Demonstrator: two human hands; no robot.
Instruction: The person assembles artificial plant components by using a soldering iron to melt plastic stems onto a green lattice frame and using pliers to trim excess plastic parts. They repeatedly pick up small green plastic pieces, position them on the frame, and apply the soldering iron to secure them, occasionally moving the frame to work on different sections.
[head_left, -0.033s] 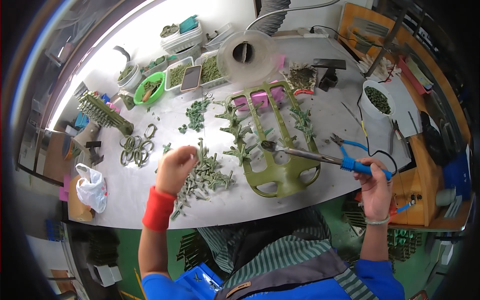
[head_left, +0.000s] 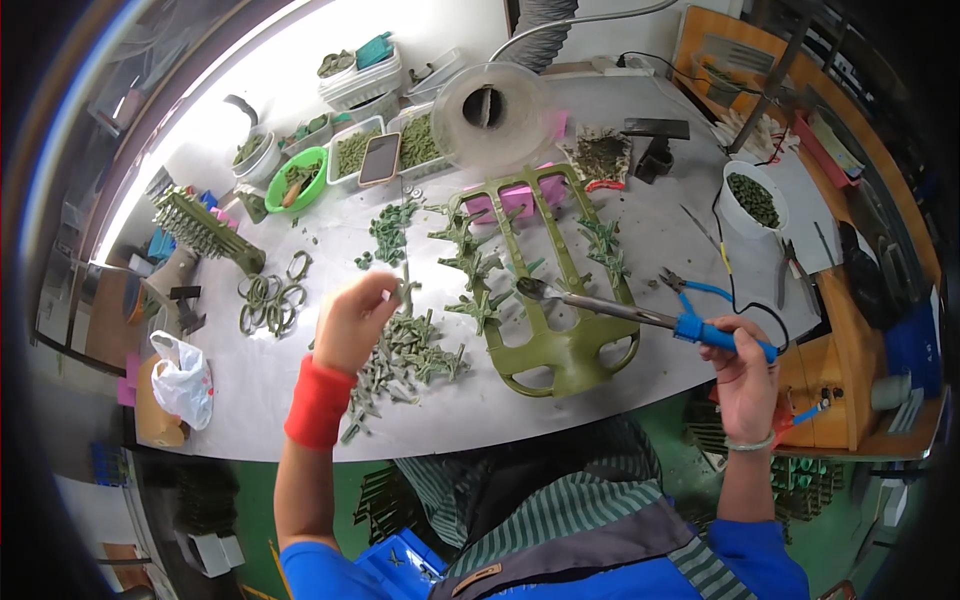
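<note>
My right hand (head_left: 745, 385) is wrapped round the blue handle of a soldering iron (head_left: 735, 337). Its metal shaft points left, and the dark, broad tip hovers over a green frame (head_left: 560, 360) with long bars. Clusters of green star-shaped pieces (head_left: 470, 262) line the frame's outer bars. My left hand (head_left: 352, 318), with a red wristband, is closed in a pinch at the edge of a pile of small green pieces (head_left: 415, 350). A thin green piece shows beside its fingertips; whether they grip it I cannot tell.
Pliers (head_left: 690, 288) lie right of the frame, near a white tub of green pellets (head_left: 755, 195). Green rings (head_left: 272, 303) and a studded green stem (head_left: 205, 225) are at left. A clear round hood (head_left: 492, 110) stands behind, beside tubs and a phone (head_left: 380, 160).
My left hand has risen slightly. The soldering iron has shifted a little to the left, its tip slightly higher.
</note>
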